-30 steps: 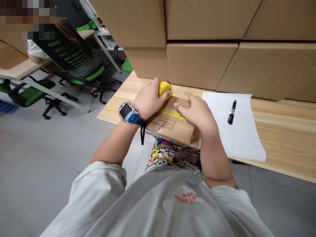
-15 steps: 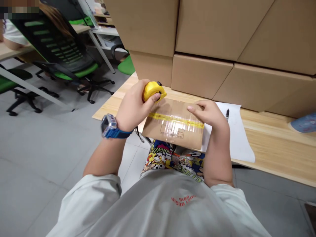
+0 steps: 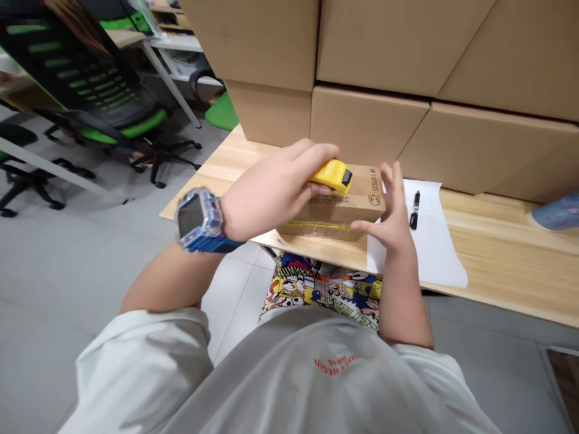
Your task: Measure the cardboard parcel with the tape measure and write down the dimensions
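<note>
My left hand [image 3: 283, 187], with a blue watch [image 3: 199, 220] on its wrist, is closed around a yellow tape measure [image 3: 335, 175]. The tape measure is over the top of a small cardboard box [image 3: 357, 211], and the hand hides the box's left part. "SF EXPRESS" is printed on the top face near the right end, and a yellow strip of tape runs along the front side. My right hand [image 3: 392, 214] holds the right end of the box, thumb at the front edge and fingers spread along the side.
A white sheet of paper [image 3: 434, 253] with a black pen [image 3: 415, 210] on it lies right of the box on the wooden table [image 3: 506, 256]. Large cartons [image 3: 362, 120] are stacked behind. At the far right lies a blue cylindrical object [image 3: 556, 212]. Office chairs [image 3: 113, 114] stand at left.
The box has been turned so its taped face points toward me and the printed face is up. My left hand moved right with the tape measure, over the box. The right hand's fingers spread along the box's end.
</note>
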Motion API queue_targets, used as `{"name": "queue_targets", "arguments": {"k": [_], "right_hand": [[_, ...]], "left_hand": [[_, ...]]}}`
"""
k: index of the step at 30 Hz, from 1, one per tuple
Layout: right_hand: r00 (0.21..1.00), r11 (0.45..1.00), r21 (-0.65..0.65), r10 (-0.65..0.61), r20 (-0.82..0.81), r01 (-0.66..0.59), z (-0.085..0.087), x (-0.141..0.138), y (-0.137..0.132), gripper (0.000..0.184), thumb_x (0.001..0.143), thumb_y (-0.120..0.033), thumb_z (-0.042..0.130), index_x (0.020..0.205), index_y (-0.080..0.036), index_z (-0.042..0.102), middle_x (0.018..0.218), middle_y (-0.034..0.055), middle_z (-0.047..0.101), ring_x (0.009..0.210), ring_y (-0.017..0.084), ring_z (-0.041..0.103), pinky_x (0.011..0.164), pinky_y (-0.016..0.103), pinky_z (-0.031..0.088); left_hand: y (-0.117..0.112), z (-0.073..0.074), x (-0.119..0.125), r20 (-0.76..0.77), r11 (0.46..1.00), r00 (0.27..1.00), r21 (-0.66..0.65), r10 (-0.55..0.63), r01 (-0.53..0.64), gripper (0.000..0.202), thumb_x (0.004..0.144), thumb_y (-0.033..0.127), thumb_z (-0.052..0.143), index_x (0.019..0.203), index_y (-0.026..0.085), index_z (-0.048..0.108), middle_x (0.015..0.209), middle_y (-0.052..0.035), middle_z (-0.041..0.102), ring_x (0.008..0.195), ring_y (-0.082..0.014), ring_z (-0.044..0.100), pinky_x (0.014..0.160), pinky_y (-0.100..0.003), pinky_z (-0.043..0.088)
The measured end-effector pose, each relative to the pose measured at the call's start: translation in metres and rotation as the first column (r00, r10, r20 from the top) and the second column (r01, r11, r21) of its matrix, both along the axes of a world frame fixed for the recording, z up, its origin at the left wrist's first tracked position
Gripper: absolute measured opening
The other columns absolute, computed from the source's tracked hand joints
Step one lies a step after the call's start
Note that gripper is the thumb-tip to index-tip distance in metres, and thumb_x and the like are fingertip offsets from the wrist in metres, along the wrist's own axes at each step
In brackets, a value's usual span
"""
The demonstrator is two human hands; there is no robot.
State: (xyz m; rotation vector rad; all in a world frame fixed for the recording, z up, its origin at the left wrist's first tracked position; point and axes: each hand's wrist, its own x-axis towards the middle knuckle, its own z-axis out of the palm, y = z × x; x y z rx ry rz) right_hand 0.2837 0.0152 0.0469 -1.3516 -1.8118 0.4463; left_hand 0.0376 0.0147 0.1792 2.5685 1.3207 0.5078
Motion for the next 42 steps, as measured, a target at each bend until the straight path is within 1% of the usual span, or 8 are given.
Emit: {"name": "queue_targets", "arguments": {"k": [3, 5, 11, 16, 21, 27, 37, 42], "right_hand": [[0.99, 0.984, -0.139, 0.099, -0.101, -0.113, -0.006, -0.002, 0.004, 0.132, 0.076, -0.064, 0.075, 0.166, -0.021, -0.011, 0.176, 0.0146, 0.015, 0.161, 0.026, 0.027, 0.126, 0.05, 0.035], [0.99, 0.981, -0.169, 0.078, -0.12, -0.098, -0.008, -0.005, 0.004, 0.133, 0.076, -0.057, 0.078, 0.166, -0.025, -0.014, 0.176, 0.0136, 0.014, 0.161, 0.026, 0.027, 0.125, 0.05, 0.035], [0.981, 0.997, -0.024, 0.064, -0.184, -0.07, -0.013, -0.009, -0.002, 0.135, 0.079, -0.037, 0.08, 0.161, -0.027, -0.027, 0.173, 0.0147, 0.022, 0.159, 0.022, 0.032, 0.123, 0.043, 0.039], [0.975, 0.993, 0.041, 0.115, -0.189, -0.109, -0.025, -0.007, 0.001, 0.123, 0.081, -0.043, 0.078, 0.166, -0.034, -0.011, 0.174, 0.0116, 0.015, 0.16, 0.029, 0.028, 0.126, 0.052, 0.035], [0.954, 0.967, 0.204, 0.196, -0.227, -0.15, -0.037, -0.007, 0.007, 0.111, 0.081, -0.051, 0.078, 0.165, -0.04, 0.006, 0.171, 0.0083, 0.021, 0.16, 0.034, 0.026, 0.128, 0.058, 0.03], [0.95, 0.99, 0.1, 0.123, -0.287, -0.099, -0.032, -0.009, 0.001, 0.119, 0.078, -0.051, 0.081, 0.165, -0.038, 0.0, 0.17, 0.0082, 0.023, 0.161, 0.036, 0.021, 0.131, 0.058, 0.026], [0.954, 0.976, 0.061, 0.216, -0.21, -0.208, -0.037, -0.007, 0.007, 0.12, 0.081, -0.071, 0.07, 0.167, -0.033, -0.005, 0.175, 0.0104, 0.012, 0.163, 0.036, 0.014, 0.131, 0.06, 0.022], [0.953, 0.971, 0.012, 0.239, -0.187, -0.241, -0.035, -0.007, 0.006, 0.117, 0.077, -0.085, 0.063, 0.167, -0.037, 0.006, 0.177, 0.0083, 0.009, 0.164, 0.035, 0.011, 0.132, 0.061, 0.014]], "left_hand": [[0.017, 0.003, 0.031, -0.077, 0.998, 0.995, -0.029, -0.056, 0.054, 0.05, 0.095, 0.022, 0.053, 0.145, 0.03, 0.05, 0.135, -0.0069, 0.059, 0.127, -0.0258, 0.062, 0.112, -0.037, 0.05], [0.027, 0.0, 0.05, -0.113, 0.996, 0.99, -0.047, -0.083, 0.078, 0.05, 0.096, 0.023, 0.052, 0.145, 0.033, 0.049, 0.134, -0.0065, 0.058, 0.122, -0.0253, 0.064, 0.108, -0.037, 0.051], [0.041, -0.005, 0.085, -0.193, 0.999, 0.981, -0.044, 0.017, -0.026, 0.041, 0.096, 0.022, 0.051, 0.137, 0.029, 0.054, 0.127, -0.0075, 0.061, 0.111, -0.0237, 0.066, 0.099, -0.034, 0.053], [0.04, 0.006, 0.084, -0.292, 0.999, 0.956, -0.053, -0.003, -0.013, 0.043, 0.093, 0.016, 0.049, 0.135, 0.021, 0.053, 0.127, -0.0095, 0.064, 0.117, -0.0248, 0.064, 0.104, -0.035, 0.051], [0.04, 0.01, 0.085, -0.313, 0.999, 0.949, -0.044, -0.032, 0.019, 0.044, 0.095, 0.021, 0.045, 0.138, 0.017, 0.053, 0.129, -0.0116, 0.065, 0.119, -0.0253, 0.064, 0.105, -0.036, 0.051], [0.042, 0.01, 0.096, -0.315, 0.995, 0.944, -0.03, -0.096, 0.092, 0.045, 0.094, 0.024, 0.048, 0.138, 0.018, 0.054, 0.129, -0.0114, 0.065, 0.12, -0.0268, 0.063, 0.106, -0.038, 0.05], [0.045, 0.024, 0.094, -0.484, 0.999, 0.874, -0.014, -0.042, 0.041, 0.034, 0.094, 0.026, 0.05, 0.126, 0.019, 0.059, 0.111, -0.0102, 0.07, 0.105, -0.0261, 0.067, 0.092, -0.036, 0.053], [0.038, 0.027, 0.084, -0.509, 0.998, 0.859, -0.011, 0.054, -0.069, 0.042, 0.097, 0.029, 0.048, 0.138, 0.02, 0.053, 0.117, -0.012, 0.07, 0.105, -0.0255, 0.068, 0.092, -0.036, 0.053]]}}
